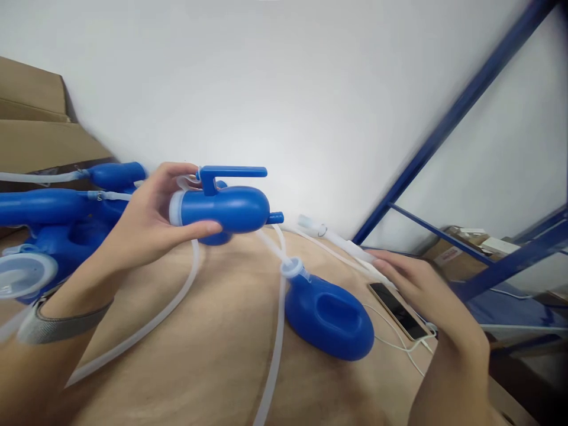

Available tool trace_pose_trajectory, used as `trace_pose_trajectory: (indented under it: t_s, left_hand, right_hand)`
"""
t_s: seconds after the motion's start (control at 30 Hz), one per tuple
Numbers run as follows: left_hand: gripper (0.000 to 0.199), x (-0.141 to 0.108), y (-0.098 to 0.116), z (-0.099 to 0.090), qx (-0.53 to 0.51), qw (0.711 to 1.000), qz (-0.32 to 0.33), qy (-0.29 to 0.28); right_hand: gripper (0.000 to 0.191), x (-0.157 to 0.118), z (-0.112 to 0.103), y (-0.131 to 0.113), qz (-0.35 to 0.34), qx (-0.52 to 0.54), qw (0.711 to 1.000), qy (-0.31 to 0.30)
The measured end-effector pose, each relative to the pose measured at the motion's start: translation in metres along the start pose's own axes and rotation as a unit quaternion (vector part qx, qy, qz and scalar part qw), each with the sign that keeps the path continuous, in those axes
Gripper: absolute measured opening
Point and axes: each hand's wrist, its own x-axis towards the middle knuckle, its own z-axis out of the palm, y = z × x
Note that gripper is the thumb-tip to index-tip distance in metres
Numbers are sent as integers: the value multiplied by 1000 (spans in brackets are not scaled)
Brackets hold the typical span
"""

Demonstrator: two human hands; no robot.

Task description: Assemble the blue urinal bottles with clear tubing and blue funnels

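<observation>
My left hand (pixel 164 219) is closed round a blue plastic urinal funnel (pixel 226 207) with a side handle, a whitish rim at its wide end and a narrow spout pointing right. My right hand (pixel 412 278) grips a translucent hose (pixel 339 241), whose free end carries a metal clip and points up and left toward the spout. Hose and spout are apart. Below them on the table lies a blue urinal bottle (pixel 331 319) with a moulded handle and a pale cap (pixel 291 267). Tubing runs from around the cap toward the front edge.
Several more blue urinal parts (pixel 48 207) with hoses are piled at the left, before cardboard boxes (pixel 35 130). A phone (pixel 398 310) with a white cable lies at the right on the brown table surface (pixel 199 367). A blue metal frame (pixel 444 124) slants up at the right.
</observation>
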Motion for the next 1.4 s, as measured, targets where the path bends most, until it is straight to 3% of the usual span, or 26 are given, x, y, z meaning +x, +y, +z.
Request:
trace_pose_trajectory:
  t_s: [0.2, 0.43, 0.7, 1.03, 1.23, 1.4]
  left_hand:
    - [73, -2, 8, 0, 22, 998, 58, 7]
    - [66, -4, 19, 2, 65, 993, 103, 0]
    - [66, -2, 16, 5, 51, 994, 92, -16]
    - [64, -9, 27, 6, 121, 979, 165, -20]
    - [63, -13, 32, 8, 67, 978, 195, -28]
    - [69, -12, 30, 7, 8, 979, 203, -31]
  right_hand:
    - [46, 0, 6, -14, -59, -26, 998, 7]
    - [47, 1, 10, -14, -64, -40, 997, -2]
    - [45, 3, 11, -10, -67, -54, 996, -6]
    - [42, -1, 13, -21, -71, -62, 996, 7]
    - [57, 2, 29, -35, -75, -94, 992, 32]
    - [64, -1, 49, -62, -125, -63, 987, 84]
